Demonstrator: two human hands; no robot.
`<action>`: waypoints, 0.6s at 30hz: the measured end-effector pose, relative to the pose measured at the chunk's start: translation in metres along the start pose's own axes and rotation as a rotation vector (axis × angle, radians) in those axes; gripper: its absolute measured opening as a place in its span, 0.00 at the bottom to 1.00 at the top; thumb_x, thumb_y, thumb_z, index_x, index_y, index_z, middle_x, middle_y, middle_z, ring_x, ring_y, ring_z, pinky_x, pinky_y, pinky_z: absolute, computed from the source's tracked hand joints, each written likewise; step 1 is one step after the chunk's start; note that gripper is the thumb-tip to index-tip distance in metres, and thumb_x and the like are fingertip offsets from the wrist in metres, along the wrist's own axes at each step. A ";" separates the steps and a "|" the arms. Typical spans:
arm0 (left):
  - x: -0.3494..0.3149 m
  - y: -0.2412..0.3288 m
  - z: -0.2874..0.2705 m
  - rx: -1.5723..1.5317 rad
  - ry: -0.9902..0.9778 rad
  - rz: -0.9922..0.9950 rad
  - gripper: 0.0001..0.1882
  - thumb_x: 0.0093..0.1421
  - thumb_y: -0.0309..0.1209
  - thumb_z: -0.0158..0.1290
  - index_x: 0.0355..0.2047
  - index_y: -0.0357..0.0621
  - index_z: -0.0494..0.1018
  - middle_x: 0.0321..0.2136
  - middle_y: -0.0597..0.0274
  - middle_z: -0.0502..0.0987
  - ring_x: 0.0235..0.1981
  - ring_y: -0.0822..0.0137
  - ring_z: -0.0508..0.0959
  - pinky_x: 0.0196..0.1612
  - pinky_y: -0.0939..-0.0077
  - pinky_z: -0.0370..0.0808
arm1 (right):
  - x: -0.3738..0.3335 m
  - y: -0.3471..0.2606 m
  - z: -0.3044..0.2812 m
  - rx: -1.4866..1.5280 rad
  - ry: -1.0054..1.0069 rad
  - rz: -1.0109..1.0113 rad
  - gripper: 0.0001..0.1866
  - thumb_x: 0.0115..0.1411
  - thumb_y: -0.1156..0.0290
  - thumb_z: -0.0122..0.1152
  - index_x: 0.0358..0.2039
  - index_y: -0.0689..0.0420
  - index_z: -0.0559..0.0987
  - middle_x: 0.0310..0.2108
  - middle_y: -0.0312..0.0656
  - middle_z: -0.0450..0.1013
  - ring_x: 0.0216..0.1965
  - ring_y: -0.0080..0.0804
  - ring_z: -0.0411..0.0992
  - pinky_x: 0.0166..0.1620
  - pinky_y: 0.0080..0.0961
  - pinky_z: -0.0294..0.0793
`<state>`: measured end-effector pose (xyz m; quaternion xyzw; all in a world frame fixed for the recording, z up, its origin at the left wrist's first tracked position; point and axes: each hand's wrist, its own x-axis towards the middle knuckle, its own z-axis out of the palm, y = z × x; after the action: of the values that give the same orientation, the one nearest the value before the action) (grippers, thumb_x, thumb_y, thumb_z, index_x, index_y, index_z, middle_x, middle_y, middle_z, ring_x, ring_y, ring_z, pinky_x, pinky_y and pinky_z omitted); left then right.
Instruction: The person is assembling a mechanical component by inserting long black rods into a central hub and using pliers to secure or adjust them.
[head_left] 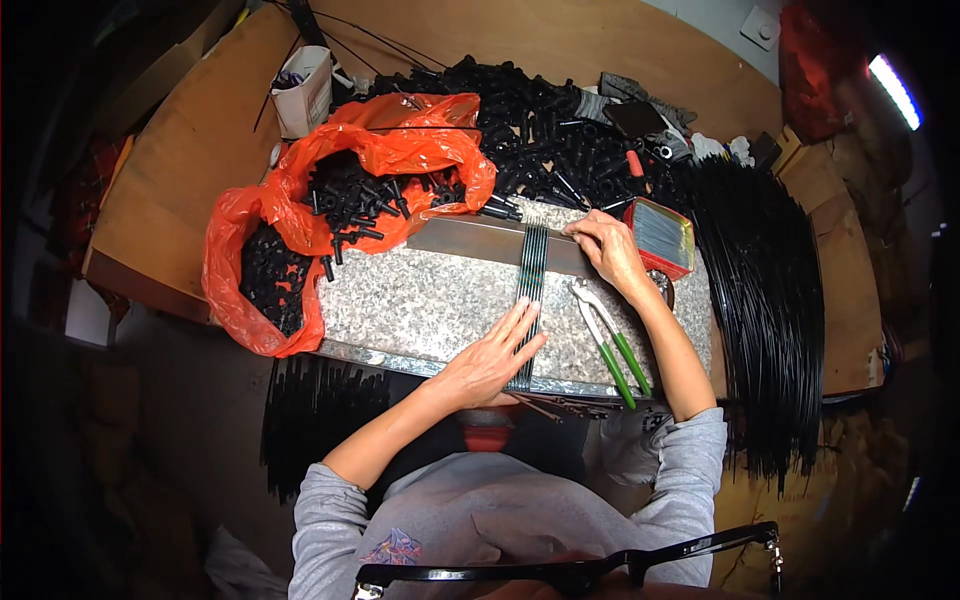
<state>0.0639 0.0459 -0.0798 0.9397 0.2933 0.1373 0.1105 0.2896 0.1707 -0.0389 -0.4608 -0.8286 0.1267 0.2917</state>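
My left hand lies flat, fingers stretched out, across the lower part of a row of thin dark rods laid side by side on the speckled stone slab. The upper ends of the rods rest over a long flat metal bar. At the bar's right part, my right hand has thumb and fingers closed together; what they pinch, if anything, is too small to make out. Just below it lie pliers with green handles, jaws pointing away from me. A red open box of thin grey pins stands right of that hand.
Two orange plastic bags hold small black tubular parts at the left. A heap of similar parts spreads behind the slab. Long black rods hang over the right side. A white container and a dark phone-like slab sit at the back.
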 end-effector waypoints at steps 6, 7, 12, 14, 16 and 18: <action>-0.002 0.000 0.001 -0.055 0.054 0.002 0.51 0.31 0.34 0.63 0.58 0.38 0.52 0.60 0.37 0.45 0.62 0.43 0.45 0.62 0.63 0.52 | 0.006 -0.005 0.000 -0.118 0.067 -0.164 0.08 0.47 0.80 0.56 0.29 0.58 0.78 0.24 0.43 0.68 0.31 0.41 0.69 0.35 0.33 0.69; -0.001 0.000 0.000 -0.060 0.041 0.001 0.51 0.33 0.36 0.62 0.58 0.38 0.51 0.60 0.38 0.45 0.62 0.43 0.45 0.61 0.63 0.53 | 0.006 -0.005 -0.001 -0.149 0.068 -0.168 0.08 0.47 0.80 0.56 0.30 0.58 0.78 0.24 0.43 0.67 0.31 0.40 0.69 0.35 0.33 0.69; -0.001 0.004 -0.009 -0.172 0.014 -0.026 0.52 0.33 0.39 0.63 0.58 0.39 0.50 0.60 0.38 0.45 0.62 0.44 0.46 0.61 0.63 0.53 | 0.001 -0.005 0.006 -0.084 0.016 -0.093 0.10 0.45 0.82 0.55 0.31 0.58 0.77 0.25 0.43 0.67 0.32 0.41 0.68 0.37 0.32 0.68; -0.002 0.003 -0.010 -0.160 0.019 -0.023 0.52 0.33 0.40 0.63 0.59 0.39 0.50 0.60 0.39 0.46 0.62 0.44 0.46 0.61 0.63 0.53 | 0.003 -0.007 0.004 -0.086 -0.013 -0.100 0.11 0.45 0.82 0.54 0.31 0.59 0.77 0.25 0.43 0.67 0.33 0.41 0.68 0.38 0.32 0.68; -0.002 0.001 -0.011 -0.121 -0.038 -0.023 0.53 0.33 0.42 0.63 0.59 0.39 0.50 0.60 0.40 0.45 0.62 0.45 0.46 0.61 0.62 0.53 | 0.005 -0.007 0.004 -0.089 -0.041 -0.104 0.11 0.45 0.83 0.53 0.31 0.59 0.77 0.26 0.44 0.66 0.34 0.41 0.68 0.40 0.32 0.68; -0.003 -0.001 -0.017 -0.127 -0.051 -0.018 0.53 0.33 0.43 0.63 0.59 0.40 0.50 0.60 0.41 0.45 0.62 0.45 0.45 0.61 0.62 0.53 | 0.008 -0.006 0.005 -0.098 -0.014 -0.185 0.13 0.45 0.85 0.51 0.32 0.60 0.76 0.26 0.45 0.66 0.35 0.42 0.68 0.43 0.34 0.67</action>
<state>0.0550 0.0471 -0.0647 0.9312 0.2895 0.1306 0.1788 0.2790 0.1742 -0.0371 -0.3953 -0.8746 0.0619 0.2738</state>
